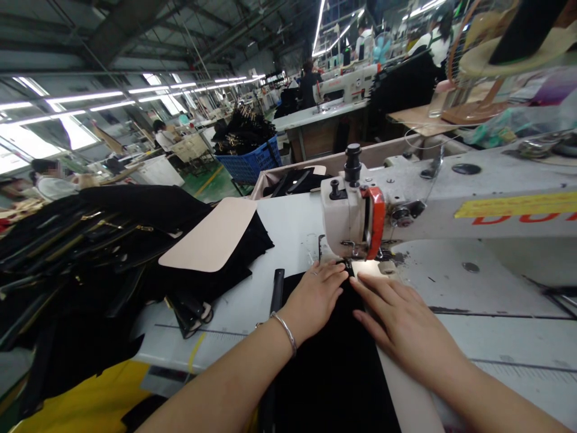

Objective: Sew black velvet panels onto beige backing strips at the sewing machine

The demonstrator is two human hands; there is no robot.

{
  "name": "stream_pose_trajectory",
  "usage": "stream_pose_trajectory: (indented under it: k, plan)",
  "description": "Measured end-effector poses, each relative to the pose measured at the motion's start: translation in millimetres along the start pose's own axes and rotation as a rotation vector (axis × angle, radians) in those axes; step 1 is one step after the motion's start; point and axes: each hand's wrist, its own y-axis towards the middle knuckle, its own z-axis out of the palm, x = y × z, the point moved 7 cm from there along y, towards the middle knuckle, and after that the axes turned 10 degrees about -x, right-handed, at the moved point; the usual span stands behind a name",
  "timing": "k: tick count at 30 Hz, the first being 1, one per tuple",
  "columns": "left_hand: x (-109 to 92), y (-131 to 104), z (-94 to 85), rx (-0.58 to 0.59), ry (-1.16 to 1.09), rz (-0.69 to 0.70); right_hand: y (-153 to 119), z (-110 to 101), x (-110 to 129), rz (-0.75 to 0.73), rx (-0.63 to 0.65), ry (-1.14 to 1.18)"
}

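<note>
A black fabric piece (333,373) runs from the bottom edge up to the sewing machine's head (347,210). My left hand (318,297), with a ring and a silver bracelet, lies on the fabric, fingers stretched toward the needle area. Just right of it, my right hand (399,313) rests with fingers spread over the fabric's right edge and a pale strip (406,391) beside it. The fingertips of both hands are close to the presser area, whose needle is hard to make out. A black zipper strip (278,291) lies left of my left wrist.
Black pieces with zippers (90,240) are heaped at the left, with a beige panel (211,234) on top. Scissors-like black tools (554,291) lie at the right edge. Beyond the table are a blue crate (250,162), another sewing machine (347,84) and several people.
</note>
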Motion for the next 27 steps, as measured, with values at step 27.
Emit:
stream_pose_trajectory:
  k: [27]
  plan:
    - [-99.1, -107.2, -41.6, 0.247, -0.088, 0.325, -96.5, -73.8, 83.6, -0.408, -0.103, -0.157]
